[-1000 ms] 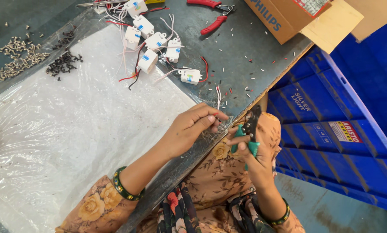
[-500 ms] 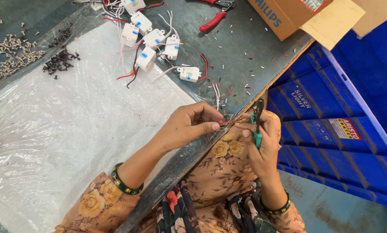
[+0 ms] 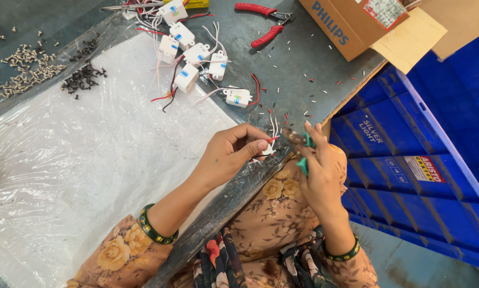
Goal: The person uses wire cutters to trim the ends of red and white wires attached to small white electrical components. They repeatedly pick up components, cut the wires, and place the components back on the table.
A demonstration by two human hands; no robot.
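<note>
— While the left hand (image 3: 234,152) pinches a small white module (image 3: 265,151) by its red wire (image 3: 273,140), fingers (image 3: 252,146) clenched on it at the tabletop (image 3: 303,64) edge, what does the right hand (image 3: 319,170) do?

— Its fingers wrap a green-handled stripper (image 3: 299,145), the tip just beside the wire end.

— So which step?

— Stripping the lead, I judge. Next calls for seating the wire between the blades, squeezing, then pulling apart gently.

— And beyond the fingers?

— More white modules (image 3: 191,53), red pliers (image 3: 263,24), screw piles (image 3: 26,69).

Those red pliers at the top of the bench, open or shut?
Open. The red pliers lie flat on the bench, untouched, their two handles spread wide apart in a V.
</note>
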